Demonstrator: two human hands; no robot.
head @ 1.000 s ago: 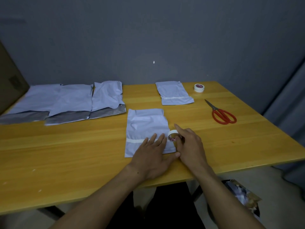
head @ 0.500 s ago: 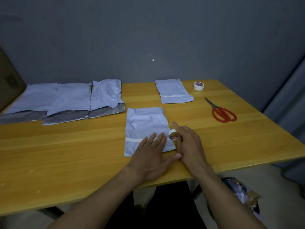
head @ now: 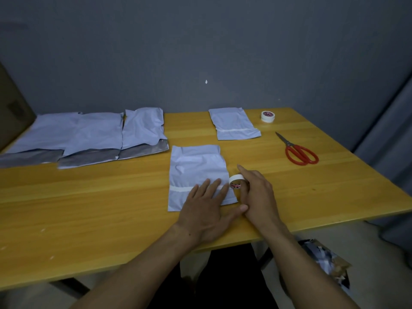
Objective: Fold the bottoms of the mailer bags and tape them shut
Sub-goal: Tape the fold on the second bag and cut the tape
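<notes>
A pale blue mailer bag (head: 196, 168) lies flat in the middle of the wooden table (head: 89, 208), its bottom folded up with a white strip of tape across it. My left hand (head: 205, 210) presses flat on the folded bottom, fingers spread. My right hand (head: 256, 195) grips a white tape roll (head: 235, 181) at the bag's right edge, index finger stretched out over it. Another folded and taped mailer bag (head: 234, 126) lies at the back. Three unfolded mailer bags (head: 89, 134) with grey flaps lie in a row at the back left.
Red-handled scissors (head: 298, 150) lie on the right side of the table. A second tape roll (head: 267, 116) stands near the back edge. A bag of scraps (head: 323, 262) sits on the floor at the lower right. A grey wall stands behind the table.
Both hands stay almost still on the bag; my right hand with the tape roll has barely shifted at the bag's right edge.
</notes>
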